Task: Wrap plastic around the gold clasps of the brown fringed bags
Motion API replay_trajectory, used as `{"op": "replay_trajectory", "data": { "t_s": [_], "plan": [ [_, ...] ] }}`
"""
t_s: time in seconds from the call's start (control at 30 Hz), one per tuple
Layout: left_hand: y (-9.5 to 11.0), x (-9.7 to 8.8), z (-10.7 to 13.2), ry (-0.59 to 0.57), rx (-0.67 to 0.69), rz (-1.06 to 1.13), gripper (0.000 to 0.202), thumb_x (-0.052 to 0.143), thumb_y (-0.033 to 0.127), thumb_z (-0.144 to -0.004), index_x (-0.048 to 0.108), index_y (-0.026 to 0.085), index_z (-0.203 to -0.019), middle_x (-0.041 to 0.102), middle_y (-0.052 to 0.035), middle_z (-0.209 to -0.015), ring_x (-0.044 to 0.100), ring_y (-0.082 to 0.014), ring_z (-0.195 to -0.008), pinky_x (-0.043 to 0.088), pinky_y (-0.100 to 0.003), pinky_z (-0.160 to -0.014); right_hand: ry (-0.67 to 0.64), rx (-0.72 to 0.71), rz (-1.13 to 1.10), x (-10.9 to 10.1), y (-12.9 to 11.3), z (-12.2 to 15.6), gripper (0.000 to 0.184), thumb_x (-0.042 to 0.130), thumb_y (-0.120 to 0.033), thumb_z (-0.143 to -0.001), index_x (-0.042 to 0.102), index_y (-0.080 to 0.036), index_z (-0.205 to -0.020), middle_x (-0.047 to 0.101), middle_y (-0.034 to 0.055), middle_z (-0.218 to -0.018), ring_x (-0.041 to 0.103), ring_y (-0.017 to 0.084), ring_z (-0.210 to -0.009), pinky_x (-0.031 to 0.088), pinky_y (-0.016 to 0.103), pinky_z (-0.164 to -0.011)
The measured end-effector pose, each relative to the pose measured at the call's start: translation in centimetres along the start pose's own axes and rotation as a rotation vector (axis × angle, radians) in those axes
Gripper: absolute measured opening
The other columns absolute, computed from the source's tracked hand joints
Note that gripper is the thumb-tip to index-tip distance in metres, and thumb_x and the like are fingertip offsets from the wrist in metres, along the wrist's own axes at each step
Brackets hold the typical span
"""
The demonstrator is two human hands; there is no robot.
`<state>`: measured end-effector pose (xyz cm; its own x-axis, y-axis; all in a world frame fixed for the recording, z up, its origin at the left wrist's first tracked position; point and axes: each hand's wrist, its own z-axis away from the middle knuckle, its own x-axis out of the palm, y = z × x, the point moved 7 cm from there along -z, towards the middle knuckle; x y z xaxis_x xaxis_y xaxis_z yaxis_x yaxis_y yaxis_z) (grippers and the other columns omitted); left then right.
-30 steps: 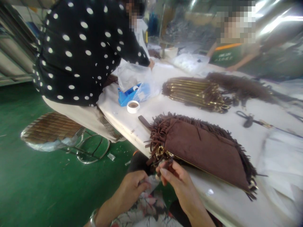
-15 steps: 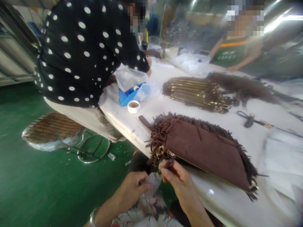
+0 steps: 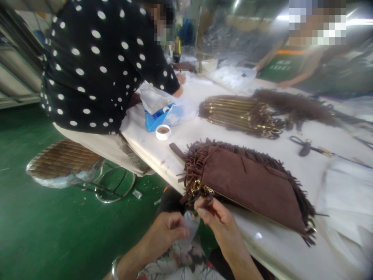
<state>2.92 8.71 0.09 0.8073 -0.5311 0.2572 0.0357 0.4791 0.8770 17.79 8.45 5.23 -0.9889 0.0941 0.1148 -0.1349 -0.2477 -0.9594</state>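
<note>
My left hand (image 3: pixel 167 231) pinches a small clear plastic bag (image 3: pixel 191 225) between thumb and fingers. Close beside it, my right hand (image 3: pixel 220 219) is closed on a dark brown strip (image 3: pixel 208 200), a strap or tassel near the gold clasps; its exact kind is partly hidden by the fingers. The bag's upper edge meets the right fingertips. Just beyond lies a brown suede fringed handbag (image 3: pixel 253 182) on the white table, its gold zip edge and gold rings (image 3: pixel 198 186) towards my hands.
More brown bags with gold zips (image 3: pixel 236 112) lie stacked farther back. A white round tub (image 3: pixel 163 132) and a blue box (image 3: pixel 159 116) stand at the table's left edge. A person in a dotted top (image 3: pixel 110 66) leans over the table beside a stool (image 3: pixel 64 157).
The small plastic bag has come up slightly against the right fingertips. Both hands keep their grips; the view has shifted a little.
</note>
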Motion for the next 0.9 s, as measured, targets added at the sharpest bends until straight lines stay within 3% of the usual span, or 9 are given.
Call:
{"op": "replay_trajectory", "data": {
  "t_s": [0.2, 0.4, 0.5, 0.67, 0.8, 0.9],
  "plan": [
    [-1.0, 0.2, -0.3, -0.021, -0.009, 0.032, 0.02, 0.071, 0.028, -0.076, 0.062, 0.01, -0.081, 0.063, -0.003, -0.074, 0.054, -0.0145, -0.065, 0.04, -0.024, -0.06, -0.038, 0.023, -0.034, -0.2, 0.1, 0.1, 0.02, 0.068, -0.037, -0.082, 0.064, -0.02, -0.093, 0.06, 0.0, -0.089, 0.053, 0.015, -0.086, 0.041, 0.023, -0.078],
    [2.3, 0.3, 0.4, 0.096, 0.197, -0.553, 0.016, 0.062, 0.021, -0.085, 0.057, 0.015, -0.07, 0.054, 0.0032, -0.069, 0.048, -0.0114, -0.067, 0.031, -0.022, -0.062, -0.032, 0.021, -0.043, -0.3, 0.6, -0.2, 0.02, 0.068, -0.037, -0.083, 0.065, -0.02, -0.094, 0.063, 0.0016, -0.095, 0.056, 0.016, -0.091, 0.042, 0.025, -0.082],
    [2.8, 0.3, 0.6, 0.104, 0.271, -0.699, 0.015, 0.061, 0.019, -0.087, 0.056, 0.016, -0.073, 0.055, 0.0035, -0.074, 0.049, -0.0115, -0.071, 0.031, -0.022, -0.066, -0.013, 0.01, -0.045, -0.4, 0.9, -0.3, 0.022, 0.069, -0.037, -0.081, 0.066, -0.02, -0.095, 0.066, 0.004, -0.099, 0.058, 0.019, -0.097, 0.043, 0.027, -0.086],
    [2.2, -0.2, 0.1, 0.168, 0.233, -0.544, 0.018, 0.061, 0.025, -0.086, 0.056, 0.016, -0.071, 0.053, 0.0038, -0.068, 0.047, -0.0113, -0.065, 0.032, -0.021, -0.06, -0.016, 0.066, -0.109, -0.3, 1.2, -0.1, 0.027, 0.072, -0.039, -0.078, 0.068, -0.018, -0.095, 0.068, 0.0087, -0.111, 0.059, 0.024, -0.107, 0.043, 0.033, -0.094],
    [2.6, 0.6, -0.4, 0.172, 0.185, -0.349, 0.019, 0.065, 0.03, -0.082, 0.061, 0.015, -0.071, 0.059, 0.0013, -0.069, 0.053, -0.0144, -0.067, 0.039, -0.022, -0.061, -0.017, 0.081, -0.128, -0.9, 1.2, -0.1, 0.03, 0.072, -0.041, -0.076, 0.068, -0.019, -0.096, 0.066, 0.0092, -0.118, 0.058, 0.025, -0.114, 0.043, 0.034, -0.098],
    [3.2, 1.3, -0.4, 0.206, 0.145, -0.241, 0.025, 0.07, 0.039, -0.08, 0.066, 0.015, -0.077, 0.065, -0.0023, -0.079, 0.059, -0.0181, -0.073, 0.047, -0.026, -0.064, -0.065, 0.081, -0.094, -1.1, 2.3, -0.5, 0.036, 0.074, -0.047, -0.073, 0.07, -0.019, -0.096, 0.07, 0.009, -0.112, 0.062, 0.025, -0.109, 0.047, 0.032, -0.093]
  ]
}}
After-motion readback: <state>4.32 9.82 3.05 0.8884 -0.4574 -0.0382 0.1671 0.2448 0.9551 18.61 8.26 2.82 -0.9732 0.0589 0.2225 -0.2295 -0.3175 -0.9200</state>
